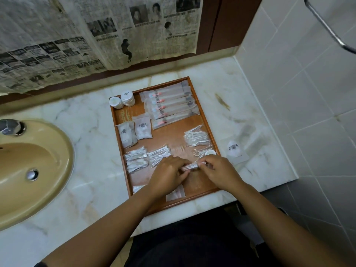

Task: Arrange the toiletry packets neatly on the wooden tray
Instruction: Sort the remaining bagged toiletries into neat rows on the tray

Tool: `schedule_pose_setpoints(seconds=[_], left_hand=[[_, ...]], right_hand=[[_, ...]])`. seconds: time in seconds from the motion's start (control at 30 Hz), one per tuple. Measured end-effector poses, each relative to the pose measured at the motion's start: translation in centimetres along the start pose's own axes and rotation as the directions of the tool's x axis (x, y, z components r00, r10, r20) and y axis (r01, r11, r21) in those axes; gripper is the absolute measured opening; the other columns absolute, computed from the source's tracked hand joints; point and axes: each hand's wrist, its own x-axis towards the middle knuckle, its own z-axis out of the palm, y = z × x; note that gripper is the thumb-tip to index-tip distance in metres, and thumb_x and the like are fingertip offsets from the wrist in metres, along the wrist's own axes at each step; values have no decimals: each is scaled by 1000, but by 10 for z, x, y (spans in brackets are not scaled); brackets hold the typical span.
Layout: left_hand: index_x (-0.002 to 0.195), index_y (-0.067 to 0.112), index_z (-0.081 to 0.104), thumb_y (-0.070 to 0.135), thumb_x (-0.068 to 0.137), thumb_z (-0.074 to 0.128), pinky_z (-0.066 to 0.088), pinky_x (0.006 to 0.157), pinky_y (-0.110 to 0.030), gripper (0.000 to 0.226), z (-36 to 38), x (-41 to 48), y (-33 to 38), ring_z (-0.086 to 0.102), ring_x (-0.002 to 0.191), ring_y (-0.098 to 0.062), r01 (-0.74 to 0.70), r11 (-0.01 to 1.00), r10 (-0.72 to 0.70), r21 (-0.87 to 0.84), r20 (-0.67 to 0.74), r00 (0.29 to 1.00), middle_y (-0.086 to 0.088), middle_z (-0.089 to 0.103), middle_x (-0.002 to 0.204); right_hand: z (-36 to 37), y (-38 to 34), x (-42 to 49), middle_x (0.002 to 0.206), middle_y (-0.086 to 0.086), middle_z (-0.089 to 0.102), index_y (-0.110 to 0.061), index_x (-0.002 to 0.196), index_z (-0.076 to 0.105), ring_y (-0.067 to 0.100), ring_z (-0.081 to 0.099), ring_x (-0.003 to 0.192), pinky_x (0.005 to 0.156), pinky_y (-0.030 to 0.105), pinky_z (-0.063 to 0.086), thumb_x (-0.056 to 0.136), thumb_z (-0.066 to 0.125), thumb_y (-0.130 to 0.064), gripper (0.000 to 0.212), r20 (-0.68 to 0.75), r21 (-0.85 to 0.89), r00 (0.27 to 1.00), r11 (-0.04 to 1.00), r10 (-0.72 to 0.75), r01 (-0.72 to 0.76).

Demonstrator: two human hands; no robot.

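A wooden tray (123, 114) lies on the marble counter. Toothbrush packets (169, 105) are stacked at its far right, round white soaps (123, 100) at its far left. Two white logo sachets (134, 131) sit mid-left, cotton swab packets (146, 157) below them, and floss pick packets (196, 138) at the right. My left hand (169, 174) and my right hand (217, 171) meet over the tray's near half, both pinching one small clear packet (191, 166) of white sticks. More packets (176, 193) lie partly hidden under my left wrist.
A beige sink (28, 170) with a chrome tap (11, 127) fills the left. One logo sachet (234, 151) lies on the counter right of the tray. Newspaper hangs on the back wall; tiled wall and a metal rail (327, 26) stand at the right.
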Motion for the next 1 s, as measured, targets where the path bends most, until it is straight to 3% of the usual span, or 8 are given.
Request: schedule_pose_setpoints(seconds=[0.1, 0.2, 0.33, 0.43, 0.5, 0.67, 0.87, 1.0], left_hand=[[116, 23, 75, 22, 90, 76, 50, 83, -23, 26, -13, -20, -4, 66, 91, -5, 181, 972, -184, -147, -6, 983, 7, 76, 104], [113, 22, 76, 23, 90, 78, 46, 72, -6, 23, -28, -37, -13, 64, 81, 8, 449, 813, -480, -371, 10, 877, 14, 73, 93], [109, 25, 77, 32, 91, 76, 50, 70, -11, 19, -44, -48, -31, 68, 84, 4, 557, 693, -637, -457, -25, 771, 14, 75, 93], [111, 24, 76, 32, 93, 73, 45, 74, -5, 20, -55, -43, -42, 66, 87, 6, 565, 710, -651, -421, -87, 754, 14, 74, 97], [111, 24, 76, 31, 94, 72, 44, 76, -6, 19, -61, -38, -48, 65, 90, 0, 573, 741, -646, -350, -137, 751, 11, 74, 101], [102, 22, 81, 25, 88, 77, 55, 86, -42, 14, -65, -21, -66, 69, 93, -21, 484, 875, -457, -7, -340, 822, 1, 77, 101], [99, 24, 79, 22, 89, 76, 40, 76, -40, 11, -58, 6, -78, 59, 84, -29, 379, 841, -259, 385, -330, 908, -2, 72, 93], [100, 23, 79, 18, 87, 72, 36, 78, -41, 16, -54, 9, -84, 52, 86, -29, 298, 788, -211, 538, -218, 953, -4, 62, 90]], right_hand=[[8, -18, 14, 92, -21, 66, -26, 104, 76, -15, 55, 82, 71, 11, 39, 97, 66, -28, 12, 45, 54, 999, 998, -16, 14], [18, -40, 29, 108, -16, 69, -25, 110, 75, -11, 57, 92, 76, 4, 40, 98, 66, -26, 15, 134, 75, 988, 995, -75, 66], [35, -61, 54, 115, -10, 70, -23, 118, 75, -5, 57, 92, 78, 5, 40, 99, 64, -27, 21, 188, 57, 976, 993, -109, 100], [43, -72, 74, 113, -8, 69, -19, 118, 74, -4, 55, 88, 79, 8, 41, 101, 62, -26, 22, 182, 7, 973, 990, -139, 140], [45, -79, 86, 108, -8, 66, -14, 115, 75, 4, 53, 96, 88, 20, 42, 101, 62, -23, 21, 176, -34, 968, 982, -177, 186], [49, -84, 115, 109, -4, 70, -18, 111, 73, 11, 62, 97, 87, 32, 53, 95, 69, -26, 18, 121, -154, 974, 966, -189, 207], [47, -79, 128, 94, -3, 71, -16, 91, 77, 18, 61, 88, 76, 35, 52, 89, 74, -20, 5, -55, -344, 947, 896, -318, 281], [54, -69, 132, 96, -3, 69, -21, 92, 79, 22, 60, 95, 84, 38, 49, 86, 77, -20, 6, 7, -440, 936, 839, -353, 320]])
